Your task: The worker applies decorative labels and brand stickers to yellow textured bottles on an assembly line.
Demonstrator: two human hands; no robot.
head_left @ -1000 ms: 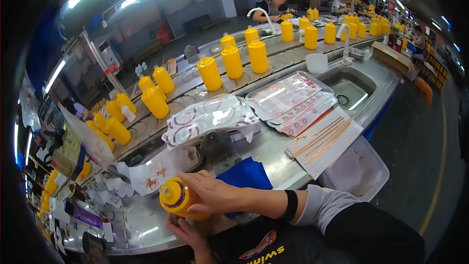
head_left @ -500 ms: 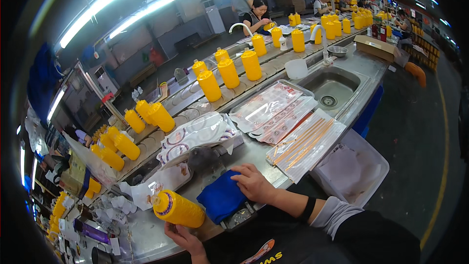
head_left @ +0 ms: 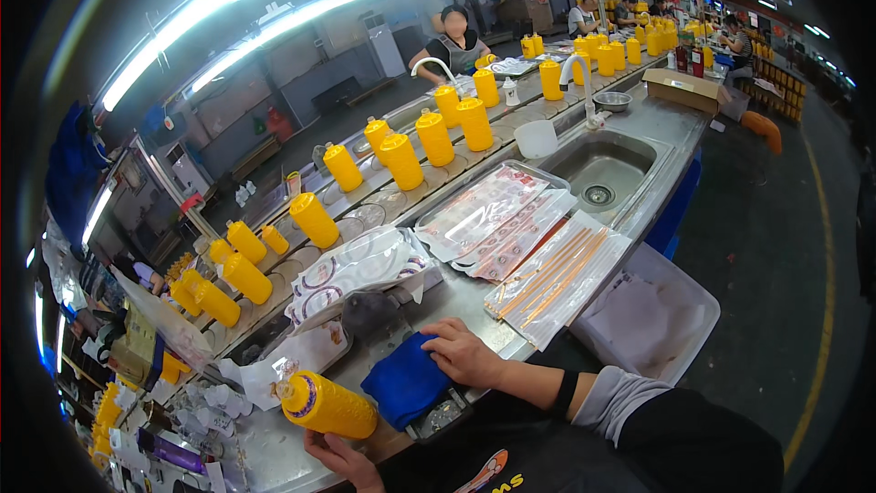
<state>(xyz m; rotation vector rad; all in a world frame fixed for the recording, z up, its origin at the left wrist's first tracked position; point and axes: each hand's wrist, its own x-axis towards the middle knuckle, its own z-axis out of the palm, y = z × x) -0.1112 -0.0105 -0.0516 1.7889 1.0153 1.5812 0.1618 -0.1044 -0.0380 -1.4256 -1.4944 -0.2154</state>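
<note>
My left hand (head_left: 342, 458) grips a yellow squeeze bottle (head_left: 327, 404) lying on its side, cap pointing left, low over the steel counter (head_left: 474, 297). My right hand (head_left: 461, 352) rests flat, fingers together, on the edge of a folded blue cloth (head_left: 406, 382) lying on the counter just right of the bottle. A black band sits on my right wrist.
Several upright yellow bottles (head_left: 401, 160) stand in a row along the back of the counter. Clear packets of printed labels (head_left: 488, 219), a bag of thin sticks (head_left: 552, 274), a sink (head_left: 598, 169), a white bin (head_left: 643, 315). Other people work at far benches.
My right hand let go of the bottle and moved right onto the blue cloth. The bottle tipped onto its side in my left hand.
</note>
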